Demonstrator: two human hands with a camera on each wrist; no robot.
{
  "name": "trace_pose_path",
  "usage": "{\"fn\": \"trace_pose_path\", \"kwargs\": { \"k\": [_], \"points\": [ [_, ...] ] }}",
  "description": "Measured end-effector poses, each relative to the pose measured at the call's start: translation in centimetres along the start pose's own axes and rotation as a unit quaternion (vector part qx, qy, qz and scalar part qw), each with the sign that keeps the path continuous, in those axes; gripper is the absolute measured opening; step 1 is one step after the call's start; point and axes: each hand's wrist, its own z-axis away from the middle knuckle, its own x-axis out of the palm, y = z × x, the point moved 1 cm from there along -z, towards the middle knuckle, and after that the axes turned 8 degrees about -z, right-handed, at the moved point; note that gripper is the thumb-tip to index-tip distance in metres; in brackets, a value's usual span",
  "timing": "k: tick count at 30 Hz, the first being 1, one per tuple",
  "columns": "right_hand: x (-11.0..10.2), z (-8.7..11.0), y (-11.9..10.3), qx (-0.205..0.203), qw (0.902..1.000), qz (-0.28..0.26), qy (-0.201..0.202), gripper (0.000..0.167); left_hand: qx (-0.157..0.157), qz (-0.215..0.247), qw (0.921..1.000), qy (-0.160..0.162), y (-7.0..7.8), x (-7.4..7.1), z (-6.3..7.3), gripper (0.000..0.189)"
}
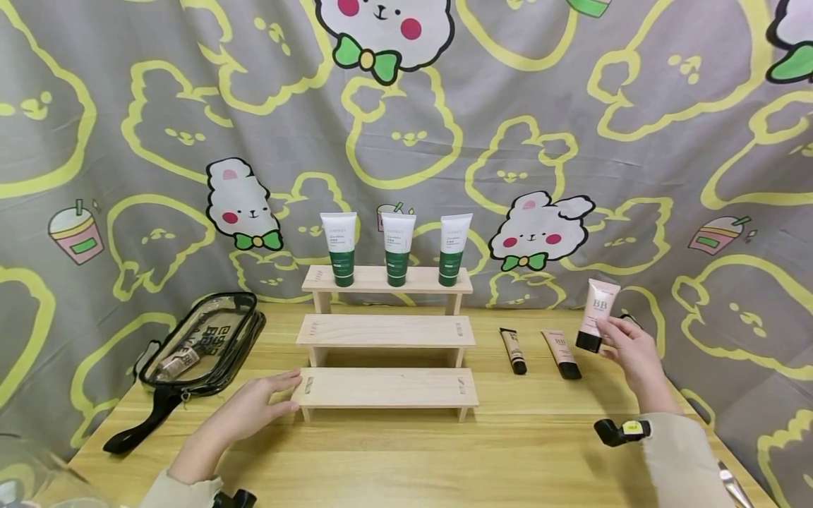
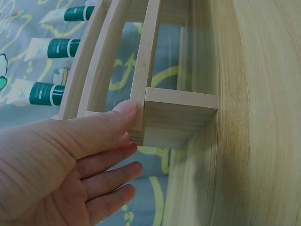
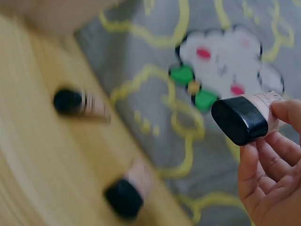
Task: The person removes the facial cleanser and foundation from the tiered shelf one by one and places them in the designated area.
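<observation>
Clear rounded object (image 1: pixel 41 476), cut off at the near left corner (what it is cannot be told). Next, pale sleeves (image 1: pixel 682 462). Right hand (image 1: pixel 630 346): thumb and fingers pinching a BB tube (image 1: pixel 599 303) by its side, lifted off the bench (image 1: pixel 394 466), cap down; this grip leaves the lettering uncovered, and probably suits standing the tube on its flat cap. Left hand (image 1: pixel 250 409): fingers loosely extended, not closed, thumb touching the left end of the lowest step (image 1: pixel 387 388), presumably to steady it. Rack (image 1: pixel 387 331): pale wood, three steps. On its top, three green tubes (image 1: pixel 397 250), white above, upright on their caps, spaced apart, labels forward, apparently for display. Right of the rack, lying flat with caps toward the near side: one slim tube (image 1: pixel 513 351) and a second BB tube (image 1: pixel 562 354), likely kept within the right hand's reach. Left: clear pouch (image 1: pixel 219 321), black-trimmed, strapped, a small item (image 1: pixel 178 363) inside. Bench: yellowish wood grain. Room: grey curtain (image 1: pixel 438 159) close behind, lightly creased, with yellow outlines, cartoon heads in green bows and pink cups.
</observation>
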Motion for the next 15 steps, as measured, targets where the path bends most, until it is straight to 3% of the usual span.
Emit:
{"fn": "trace_pose_path", "kwargs": {
  "k": [2,5,8,12,15],
  "points": [
    [-2.8,-1.6,2.4,0.009,0.9997,0.016,0.016,0.020,0.000,0.001,1.0000,0.000,0.0,0.0,0.0,0.049],
    [-6.1,-3.3,5.5,0.026,0.9967,0.063,0.043,0.014,-0.001,0.004,1.0000,-0.002,0.0,0.0,0.0,0.049],
    [-5.9,-2.2,5.0,0.048,0.9892,0.124,0.063,0.017,0.000,0.006,1.0000,-0.003,0.0,-0.1,0.0,0.049],
    [-3.5,0.3,2.3,0.059,0.9699,0.229,0.059,0.047,0.004,0.001,1.0000,0.001,0.0,0.0,0.0,0.048],
    [-3.6,0.3,2.7,0.046,0.9581,0.277,0.058,0.057,0.007,-0.002,1.0000,0.005,-0.1,0.0,0.0,0.048]
  ]
}}
